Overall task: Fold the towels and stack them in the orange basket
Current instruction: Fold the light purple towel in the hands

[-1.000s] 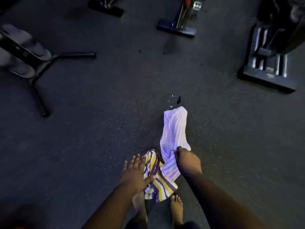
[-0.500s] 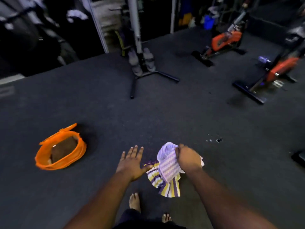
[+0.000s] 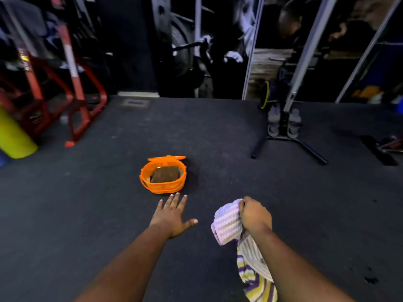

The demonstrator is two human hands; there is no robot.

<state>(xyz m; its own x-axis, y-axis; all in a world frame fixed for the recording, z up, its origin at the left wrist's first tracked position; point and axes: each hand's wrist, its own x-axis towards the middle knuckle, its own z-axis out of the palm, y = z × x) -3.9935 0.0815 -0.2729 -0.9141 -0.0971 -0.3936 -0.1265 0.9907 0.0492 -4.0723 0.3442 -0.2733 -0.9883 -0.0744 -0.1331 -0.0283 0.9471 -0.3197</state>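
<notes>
The orange basket stands on the dark floor ahead of me, lid flipped open at the back, with a folded brown towel inside. My right hand grips a bunched white-and-purple striped towel. A yellow-and-purple striped towel hangs below it along my right forearm. My left hand is held out flat, fingers straight and spread, just short of the basket's front rim and holding nothing.
Red metal gym frames and a yellow cylinder stand at the left. A black stand with splayed legs sits at the right. Mirrors and racks line the back wall. Dark carpet surrounds the basket.
My view has turned left, bringing the basket from the far left to straight ahead. My right hand has lifted the towels off the floor. My left hand has let go and reached forward.
</notes>
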